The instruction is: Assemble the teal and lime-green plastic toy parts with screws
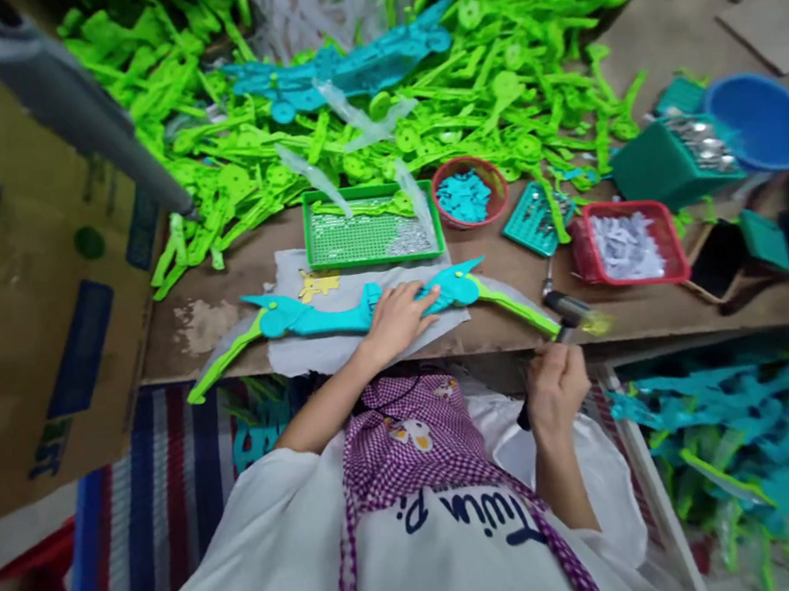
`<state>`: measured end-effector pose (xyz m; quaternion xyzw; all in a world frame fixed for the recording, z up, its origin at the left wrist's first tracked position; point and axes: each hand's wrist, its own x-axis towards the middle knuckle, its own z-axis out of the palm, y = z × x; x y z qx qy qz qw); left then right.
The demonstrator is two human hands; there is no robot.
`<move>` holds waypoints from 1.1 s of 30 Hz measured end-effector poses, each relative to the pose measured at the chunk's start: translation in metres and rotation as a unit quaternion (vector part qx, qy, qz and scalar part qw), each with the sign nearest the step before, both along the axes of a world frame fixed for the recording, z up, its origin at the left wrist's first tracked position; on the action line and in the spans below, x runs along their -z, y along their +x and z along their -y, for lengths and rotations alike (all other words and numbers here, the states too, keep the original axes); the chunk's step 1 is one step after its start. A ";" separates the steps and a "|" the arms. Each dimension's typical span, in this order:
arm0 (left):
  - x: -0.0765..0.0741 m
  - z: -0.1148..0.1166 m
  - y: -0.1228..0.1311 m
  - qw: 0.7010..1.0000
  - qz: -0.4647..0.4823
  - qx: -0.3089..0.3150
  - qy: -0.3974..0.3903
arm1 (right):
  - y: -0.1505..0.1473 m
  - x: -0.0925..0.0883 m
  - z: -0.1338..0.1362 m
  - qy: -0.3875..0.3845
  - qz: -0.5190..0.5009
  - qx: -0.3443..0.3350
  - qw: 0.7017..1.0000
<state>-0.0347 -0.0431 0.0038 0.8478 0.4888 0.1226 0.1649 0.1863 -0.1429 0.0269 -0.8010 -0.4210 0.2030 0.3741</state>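
A toy-bow-like part with a blue middle [329,319] and green curved arms lies on a grey cloth [297,357] at the table's front edge. My left hand [401,319] rests flat on the right half of the blue middle, its fingers spread. Further right, my right hand [555,381] is wrapped round the dark handle of a small hammer [572,311]. The hammer's head, with a yellowish end, is just above the table edge, beside the tip of the right green arm.
Behind the cloth stand a green tray [376,259] of small metal pieces and a red bowl [437,188] of blue pieces. To the right is a red basket [654,279] of white pieces. Green parts [233,176] are heaped behind; a cardboard box [76,308] stands left.
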 end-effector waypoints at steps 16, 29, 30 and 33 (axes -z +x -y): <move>0.022 0.179 -0.250 0.666 0.256 -0.683 0.154 | -0.208 -0.013 -0.033 -0.145 0.138 -0.602 0.773; 0.061 0.171 -0.272 0.477 0.636 -0.607 -0.023 | -0.251 -0.026 -0.051 -0.208 0.364 -0.582 0.697; 0.062 0.171 -0.273 0.478 0.640 -0.601 -0.025 | -0.249 -0.026 -0.051 -0.201 0.359 -0.581 0.703; 0.065 0.172 -0.273 0.490 0.643 -0.588 -0.026 | -0.239 -0.021 -0.052 -0.158 0.327 -0.571 0.736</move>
